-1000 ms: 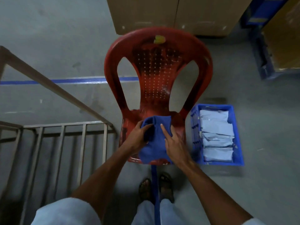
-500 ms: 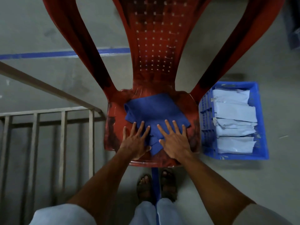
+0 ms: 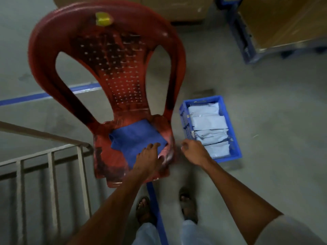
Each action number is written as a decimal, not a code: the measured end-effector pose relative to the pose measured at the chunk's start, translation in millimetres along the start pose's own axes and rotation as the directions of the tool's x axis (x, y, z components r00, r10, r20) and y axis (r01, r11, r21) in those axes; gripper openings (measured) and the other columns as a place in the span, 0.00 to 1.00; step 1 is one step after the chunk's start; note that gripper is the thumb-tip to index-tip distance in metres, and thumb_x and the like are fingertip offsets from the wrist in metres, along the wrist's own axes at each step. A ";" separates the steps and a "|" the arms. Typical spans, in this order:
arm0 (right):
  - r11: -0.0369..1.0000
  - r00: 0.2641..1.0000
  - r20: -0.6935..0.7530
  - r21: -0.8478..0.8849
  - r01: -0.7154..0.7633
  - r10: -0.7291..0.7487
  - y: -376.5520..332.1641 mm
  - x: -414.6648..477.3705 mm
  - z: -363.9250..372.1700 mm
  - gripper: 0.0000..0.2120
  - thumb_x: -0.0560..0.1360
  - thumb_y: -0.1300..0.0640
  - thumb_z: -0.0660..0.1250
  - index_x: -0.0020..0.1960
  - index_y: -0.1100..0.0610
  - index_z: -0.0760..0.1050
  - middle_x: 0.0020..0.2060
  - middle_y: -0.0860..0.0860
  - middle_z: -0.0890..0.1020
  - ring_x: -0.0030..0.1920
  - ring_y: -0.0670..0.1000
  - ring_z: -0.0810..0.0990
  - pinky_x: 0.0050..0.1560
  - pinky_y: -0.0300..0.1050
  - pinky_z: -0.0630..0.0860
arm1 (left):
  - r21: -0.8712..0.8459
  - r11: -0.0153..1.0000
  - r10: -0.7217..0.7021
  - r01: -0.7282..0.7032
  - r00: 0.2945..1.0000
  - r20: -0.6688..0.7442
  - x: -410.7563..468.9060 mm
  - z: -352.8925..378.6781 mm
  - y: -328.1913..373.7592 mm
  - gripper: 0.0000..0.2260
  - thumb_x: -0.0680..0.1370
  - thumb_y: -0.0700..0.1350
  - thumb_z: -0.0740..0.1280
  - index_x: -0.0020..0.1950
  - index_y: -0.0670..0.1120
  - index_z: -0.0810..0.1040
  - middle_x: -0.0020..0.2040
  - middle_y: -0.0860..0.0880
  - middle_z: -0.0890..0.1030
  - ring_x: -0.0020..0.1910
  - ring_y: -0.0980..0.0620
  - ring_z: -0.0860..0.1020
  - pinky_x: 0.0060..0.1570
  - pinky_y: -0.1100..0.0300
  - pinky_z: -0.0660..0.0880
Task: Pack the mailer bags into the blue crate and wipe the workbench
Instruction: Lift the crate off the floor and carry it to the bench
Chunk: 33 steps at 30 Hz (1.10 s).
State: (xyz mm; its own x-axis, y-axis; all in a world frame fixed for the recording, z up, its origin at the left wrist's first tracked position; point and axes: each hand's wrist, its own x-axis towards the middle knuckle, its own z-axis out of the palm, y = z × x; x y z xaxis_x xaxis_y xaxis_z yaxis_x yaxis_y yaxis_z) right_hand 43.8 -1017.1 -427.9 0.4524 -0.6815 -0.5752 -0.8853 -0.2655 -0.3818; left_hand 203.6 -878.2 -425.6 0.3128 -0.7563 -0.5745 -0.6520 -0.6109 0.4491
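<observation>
One blue crate (image 3: 235, 152) sits on the grey floor (image 3: 265, 174) just right of the chair, and it holds the mailer bags (image 3: 208, 122): four pale layers show, lying flat and overlapping from the far end to the near end, though the blur leaves the exact count unsure. One blue cloth (image 3: 136, 138), folded, lies on the seat of the single red chair (image 3: 113, 71). The left hand (image 3: 150, 158) rests flat on the near right edge of the cloth, fingers stretched out and pressed on it, gripping nothing. The right hand (image 3: 193, 150) hangs in the air between the seat's corner and the crate's near end, fingers loosely curled and empty, touching neither as far as the blur lets one tell. The chair's back bears one yellow sticker (image 3: 103, 18) near the top and stands tall behind the seat. Two sandalled feet (image 3: 187, 202) stand on the floor below, one on each side of a blue floor line (image 3: 155, 206); a second blue line (image 3: 35, 97) runs across the floor behind the chair. At left a metal railing (image 3: 51, 174) with upright bars closes off that side. Beyond the chair stand cardboard boxes (image 3: 177, 7), and another large one (image 3: 286, 20) rests on a blue pallet (image 3: 242, 43) at upper right.
</observation>
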 end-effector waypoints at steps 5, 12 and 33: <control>0.971 0.986 -0.031 0.178 -0.158 0.167 112.9 -1.7 -52.8 0.08 0.73 0.55 0.66 0.51 0.48 0.79 0.51 0.56 0.84 0.55 0.60 0.81 0.57 0.52 0.76 | -0.235 0.968 0.101 -0.084 0.993 0.065 26.9 51.0 87.6 0.23 0.78 0.57 0.65 0.70 0.51 0.69 0.62 0.40 0.77 0.59 0.38 0.78 0.57 0.46 0.77; 0.956 0.976 0.107 0.206 -0.209 0.190 303.3 16.4 -48.1 0.14 0.74 0.61 0.68 0.60 0.57 0.79 0.56 0.58 0.84 0.59 0.58 0.80 0.60 0.45 0.73 | -0.228 0.972 -0.032 0.058 0.993 0.117 72.8 174.4 189.9 0.23 0.80 0.49 0.68 0.69 0.36 0.73 0.66 0.35 0.77 0.63 0.36 0.77 0.60 0.52 0.71; 0.971 0.982 -0.189 0.235 0.036 0.009 503.5 325.1 18.4 0.36 0.81 0.49 0.65 0.81 0.56 0.52 0.79 0.57 0.59 0.77 0.57 0.60 0.75 0.47 0.56 | -0.421 0.902 -0.256 0.095 0.903 -0.346 360.5 370.8 132.2 0.39 0.77 0.45 0.74 0.80 0.38 0.55 0.74 0.36 0.62 0.69 0.44 0.68 0.70 0.60 0.61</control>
State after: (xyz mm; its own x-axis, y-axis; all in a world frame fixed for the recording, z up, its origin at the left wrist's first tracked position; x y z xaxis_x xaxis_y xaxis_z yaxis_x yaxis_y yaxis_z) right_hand -252.9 -1359.8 -820.4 0.4157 -0.8004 -0.4319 -0.8186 -0.1224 -0.5611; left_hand -26.0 -1144.8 -827.0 0.6883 -0.6069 -0.3973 -0.2674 -0.7214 0.6388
